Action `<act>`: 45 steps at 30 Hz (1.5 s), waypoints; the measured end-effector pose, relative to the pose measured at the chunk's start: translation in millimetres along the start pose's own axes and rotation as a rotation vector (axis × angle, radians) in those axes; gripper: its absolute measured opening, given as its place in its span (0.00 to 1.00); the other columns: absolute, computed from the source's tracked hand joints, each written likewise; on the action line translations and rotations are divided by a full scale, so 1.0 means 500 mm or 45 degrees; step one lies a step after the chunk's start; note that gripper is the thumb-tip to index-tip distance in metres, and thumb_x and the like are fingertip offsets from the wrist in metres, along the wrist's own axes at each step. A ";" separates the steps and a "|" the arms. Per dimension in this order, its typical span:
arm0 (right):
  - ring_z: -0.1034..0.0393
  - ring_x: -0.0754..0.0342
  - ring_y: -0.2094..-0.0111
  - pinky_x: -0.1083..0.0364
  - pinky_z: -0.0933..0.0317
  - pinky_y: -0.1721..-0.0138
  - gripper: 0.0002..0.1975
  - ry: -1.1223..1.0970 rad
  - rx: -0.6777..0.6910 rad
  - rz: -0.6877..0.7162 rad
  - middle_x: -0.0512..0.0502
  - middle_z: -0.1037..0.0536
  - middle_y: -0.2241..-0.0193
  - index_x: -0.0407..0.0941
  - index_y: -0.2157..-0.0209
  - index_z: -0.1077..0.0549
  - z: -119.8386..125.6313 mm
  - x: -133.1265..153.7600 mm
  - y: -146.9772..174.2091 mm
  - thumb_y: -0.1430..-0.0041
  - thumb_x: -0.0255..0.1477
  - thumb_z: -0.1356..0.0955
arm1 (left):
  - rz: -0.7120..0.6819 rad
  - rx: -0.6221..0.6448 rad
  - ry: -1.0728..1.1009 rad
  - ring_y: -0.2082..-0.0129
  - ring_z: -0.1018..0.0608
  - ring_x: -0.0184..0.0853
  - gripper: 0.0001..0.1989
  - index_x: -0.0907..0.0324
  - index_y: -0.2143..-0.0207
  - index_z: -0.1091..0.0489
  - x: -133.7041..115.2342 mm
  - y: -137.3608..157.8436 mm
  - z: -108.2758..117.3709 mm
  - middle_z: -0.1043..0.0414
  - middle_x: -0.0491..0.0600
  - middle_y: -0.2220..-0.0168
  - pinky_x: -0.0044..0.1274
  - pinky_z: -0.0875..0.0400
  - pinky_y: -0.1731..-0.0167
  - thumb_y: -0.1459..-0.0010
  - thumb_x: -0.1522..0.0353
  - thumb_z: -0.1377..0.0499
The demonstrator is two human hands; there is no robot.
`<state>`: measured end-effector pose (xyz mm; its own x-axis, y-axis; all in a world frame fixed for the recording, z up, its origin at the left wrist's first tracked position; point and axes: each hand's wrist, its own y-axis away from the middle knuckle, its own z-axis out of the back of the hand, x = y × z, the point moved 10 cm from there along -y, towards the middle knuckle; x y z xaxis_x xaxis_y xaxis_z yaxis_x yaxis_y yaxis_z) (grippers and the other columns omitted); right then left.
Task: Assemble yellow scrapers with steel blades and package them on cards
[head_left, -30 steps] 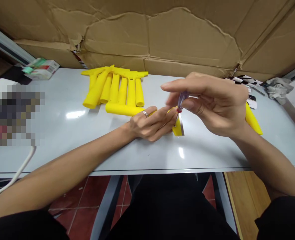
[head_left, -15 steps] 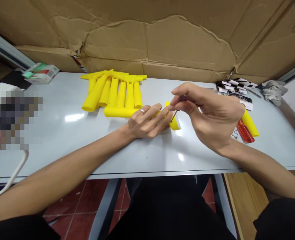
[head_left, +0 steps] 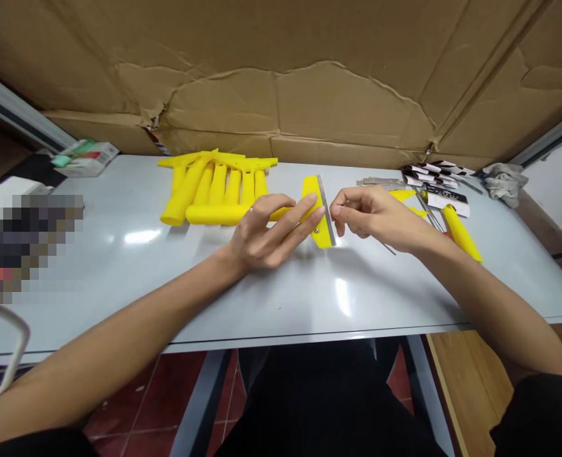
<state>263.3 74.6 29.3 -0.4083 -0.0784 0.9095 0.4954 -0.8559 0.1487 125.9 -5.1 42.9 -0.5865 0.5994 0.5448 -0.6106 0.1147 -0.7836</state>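
Note:
My left hand (head_left: 271, 235) is closed over the neck of a yellow scraper (head_left: 323, 236), with its fingertips on the head. The handle points left beneath the hand. A metal blade (head_left: 327, 212) runs along the right edge of the head, and a screw (head_left: 316, 231) shows in its lower part. Just right of the blade is my right hand (head_left: 371, 212), its thumb and forefinger drawn together. From under its palm sticks the thin shaft of a screwdriver (head_left: 389, 248); the fingers hide the handle.
Several yellow scraper handles (head_left: 214, 184) lie in a row at the back left. On the right are yellow pieces (head_left: 407, 197), metal blades (head_left: 379, 182), a yellow handle (head_left: 462, 235), packaging (head_left: 445, 200) and a grey cloth (head_left: 502, 181). Cardboard (head_left: 347, 114) stands behind the table.
My right hand has drawn the screwdriver off the screw and moved lower, its shaft now pointing down and right. The scraper head has turned, showing the blade and screw. The camera view has shifted slightly.

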 end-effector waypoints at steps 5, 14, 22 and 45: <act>0.48 0.66 0.78 0.61 0.52 0.77 0.18 -0.123 0.015 0.156 0.47 0.23 0.70 0.40 0.62 0.27 -0.014 0.010 0.012 0.31 0.43 0.33 | -0.051 -0.039 -0.028 0.55 0.25 0.37 0.18 0.54 0.47 0.24 -0.007 -0.002 0.003 0.24 0.50 0.42 0.27 0.24 0.63 0.39 0.75 0.34; 0.38 0.64 0.74 0.60 0.48 0.72 0.15 0.142 -0.050 0.289 0.49 0.22 0.70 0.41 0.62 0.26 -0.017 0.001 0.017 0.34 0.41 0.30 | -0.014 0.047 0.207 0.54 0.21 0.40 0.34 0.48 0.35 0.31 -0.006 0.008 -0.001 0.22 0.51 0.42 0.31 0.23 0.61 0.41 0.77 0.32; 0.45 0.66 0.78 0.60 0.52 0.74 0.19 0.219 -0.134 0.317 0.52 0.27 0.78 0.40 0.69 0.26 -0.021 0.003 0.030 0.33 0.41 0.31 | -0.188 -0.026 0.089 0.59 0.21 0.38 0.18 0.59 0.49 0.21 -0.042 -0.008 0.012 0.18 0.54 0.49 0.29 0.23 0.67 0.42 0.76 0.32; 0.31 0.53 0.63 0.55 0.47 0.65 0.07 1.236 -0.263 -0.353 0.46 0.19 0.59 0.46 0.64 0.20 0.176 -0.201 0.214 0.38 0.30 0.32 | 0.004 0.258 0.125 0.65 0.18 0.35 0.29 0.58 0.32 0.37 -0.030 -0.001 -0.035 0.22 0.60 0.43 0.26 0.25 0.72 0.34 0.76 0.40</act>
<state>424.9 35.7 -12.1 -0.9771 -0.1653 0.1340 0.1851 -0.9709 0.1522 144.2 -0.3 29.8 -0.5398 0.6749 0.5032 -0.7093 -0.0427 -0.7036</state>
